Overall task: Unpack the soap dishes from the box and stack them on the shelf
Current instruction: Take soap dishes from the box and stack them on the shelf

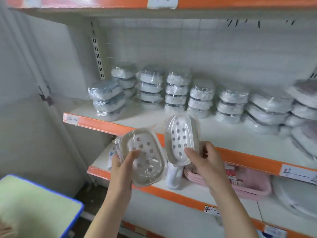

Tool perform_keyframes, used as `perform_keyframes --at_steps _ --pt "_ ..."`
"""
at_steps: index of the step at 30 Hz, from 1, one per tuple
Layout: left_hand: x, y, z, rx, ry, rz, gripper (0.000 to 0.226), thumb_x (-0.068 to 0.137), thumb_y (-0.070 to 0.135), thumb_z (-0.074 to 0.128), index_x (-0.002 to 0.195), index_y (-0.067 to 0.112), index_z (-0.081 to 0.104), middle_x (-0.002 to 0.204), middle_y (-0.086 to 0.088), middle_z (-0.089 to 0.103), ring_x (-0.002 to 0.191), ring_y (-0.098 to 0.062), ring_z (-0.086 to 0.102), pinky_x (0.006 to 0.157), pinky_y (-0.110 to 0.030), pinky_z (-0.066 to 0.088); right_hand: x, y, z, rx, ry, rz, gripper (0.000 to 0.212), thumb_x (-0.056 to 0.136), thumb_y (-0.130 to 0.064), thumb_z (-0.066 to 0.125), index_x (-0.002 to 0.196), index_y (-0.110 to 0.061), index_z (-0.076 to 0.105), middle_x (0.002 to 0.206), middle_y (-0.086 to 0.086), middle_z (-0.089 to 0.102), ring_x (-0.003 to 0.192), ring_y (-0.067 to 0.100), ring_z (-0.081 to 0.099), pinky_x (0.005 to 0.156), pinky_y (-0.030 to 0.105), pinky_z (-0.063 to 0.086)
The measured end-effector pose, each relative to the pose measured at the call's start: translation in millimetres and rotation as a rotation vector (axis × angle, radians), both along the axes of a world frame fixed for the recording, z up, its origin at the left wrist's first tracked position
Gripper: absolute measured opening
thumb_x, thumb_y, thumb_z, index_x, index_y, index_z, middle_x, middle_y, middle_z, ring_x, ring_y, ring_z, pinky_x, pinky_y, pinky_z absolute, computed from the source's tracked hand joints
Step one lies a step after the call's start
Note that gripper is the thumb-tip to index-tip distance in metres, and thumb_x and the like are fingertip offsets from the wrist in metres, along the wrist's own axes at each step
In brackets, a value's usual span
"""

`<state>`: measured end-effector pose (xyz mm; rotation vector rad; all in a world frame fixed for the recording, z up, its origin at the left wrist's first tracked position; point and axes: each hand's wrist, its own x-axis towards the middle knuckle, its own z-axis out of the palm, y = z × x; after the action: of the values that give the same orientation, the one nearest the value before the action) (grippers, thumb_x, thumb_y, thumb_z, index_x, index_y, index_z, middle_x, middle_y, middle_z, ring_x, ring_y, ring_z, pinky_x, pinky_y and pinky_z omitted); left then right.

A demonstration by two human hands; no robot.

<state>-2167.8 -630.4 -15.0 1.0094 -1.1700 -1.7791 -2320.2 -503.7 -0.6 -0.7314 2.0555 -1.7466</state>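
Note:
My left hand (121, 166) grips a plastic-wrapped soap dish (145, 162), white with round drain holes and a beige rim, thumb across its face. My right hand (203, 160) holds a second wrapped soap dish (180, 134), tilted upright, thumb on its lower end. Both dishes hover in front of the orange edge of the middle shelf (240, 134). On that shelf stand several stacks of wrapped soap dishes (176, 93), from the left upright to the right edge. A bare strip of shelf lies in front of the stacks.
A blue crate with a pale green top (34, 203) sits at the lower left. The lower shelf (180, 189) carries pink baskets (248, 184) and a white item (174, 177). A slotted upright (97, 54) bounds the shelf's left end. A grey wall is at left.

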Motion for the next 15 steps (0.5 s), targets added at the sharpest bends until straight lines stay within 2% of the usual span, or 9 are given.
perform_keyframes --at_steps 1,3,5,7,9,11,13,15 --pt "-12 1 0 0.006 -0.006 -0.027 0.033 0.079 0.017 0.068 0.109 0.015 0.055 0.098 -0.012 0.069 0.084 -0.028 0.068 0.072 -0.043 0.056 -8 6 0 -0.001 -0.008 -0.034 0.023 0.076 -0.026 0.074 0.086 -0.017 0.056 0.082 0.0 0.057 0.069 0.012 0.054 0.06 0.025 0.041" --pt "-34 -3 1 -0.02 -0.006 -0.102 0.057 0.065 0.029 0.076 0.115 0.012 0.055 0.106 -0.016 0.067 0.09 -0.031 0.069 0.082 -0.053 0.054 -22 16 0 -0.011 -0.03 -0.104 0.021 0.078 -0.022 0.071 0.088 -0.013 0.056 0.081 0.002 0.058 0.069 0.012 0.054 0.056 0.021 0.042" --pt "-53 -9 6 -0.067 -0.027 -0.154 0.071 0.056 0.039 0.081 0.116 0.01 0.055 0.107 -0.016 0.067 0.091 -0.03 0.069 0.084 -0.053 0.054 -34 21 3 -0.018 -0.047 -0.177 0.021 0.079 -0.022 0.071 0.09 -0.011 0.056 0.081 0.005 0.058 0.069 0.015 0.054 0.056 0.021 0.042" --pt "-72 -22 10 -0.122 -0.043 -0.154 0.057 0.067 0.034 0.08 0.112 0.011 0.055 0.1 -0.01 0.066 0.086 -0.024 0.068 0.075 -0.045 0.056 -46 24 10 -0.02 -0.048 -0.256 0.024 0.079 -0.027 0.071 0.093 -0.016 0.055 0.082 -0.001 0.06 0.069 0.014 0.056 0.059 0.024 0.041" --pt "-95 -36 18 -0.191 -0.039 -0.161 0.038 0.077 0.025 0.074 0.104 0.006 0.056 0.086 -0.004 0.064 0.072 -0.016 0.065 0.058 -0.03 0.051 -62 25 18 0.0 0.011 -0.345 0.029 0.077 -0.034 0.071 0.098 -0.024 0.053 0.09 -0.005 0.062 0.078 0.012 0.061 0.064 0.028 0.047" --pt "-120 -52 27 -0.28 -0.073 -0.219 0.03 0.079 0.024 0.072 0.096 0.003 0.06 0.076 -0.003 0.064 0.062 -0.013 0.062 0.05 -0.024 0.048 -74 24 29 0.094 0.169 -0.43 0.036 0.075 -0.04 0.071 0.102 -0.026 0.051 0.096 -0.005 0.06 0.082 0.014 0.061 0.069 0.035 0.051" --pt "-145 -69 28 -0.349 -0.124 -0.291 0.026 0.078 0.027 0.074 0.087 0.005 0.064 0.074 -0.006 0.067 0.064 -0.019 0.064 0.05 -0.024 0.048 -83 18 38 0.359 0.472 -0.511 0.047 0.073 -0.046 0.069 0.109 -0.022 0.051 0.103 -0.003 0.053 0.082 0.021 0.059 0.07 0.036 0.049" --pt "-167 -84 24 -0.408 -0.211 -0.337 0.024 0.08 0.028 0.072 0.08 0.005 0.065 0.071 -0.007 0.066 0.067 -0.024 0.061 0.053 -0.026 0.046 -87 5 39 0.637 0.784 -0.555 0.055 0.073 -0.048 0.068 0.114 -0.015 0.051 0.107 0.004 0.047 0.08 0.028 0.06 0.063 0.032 0.043"
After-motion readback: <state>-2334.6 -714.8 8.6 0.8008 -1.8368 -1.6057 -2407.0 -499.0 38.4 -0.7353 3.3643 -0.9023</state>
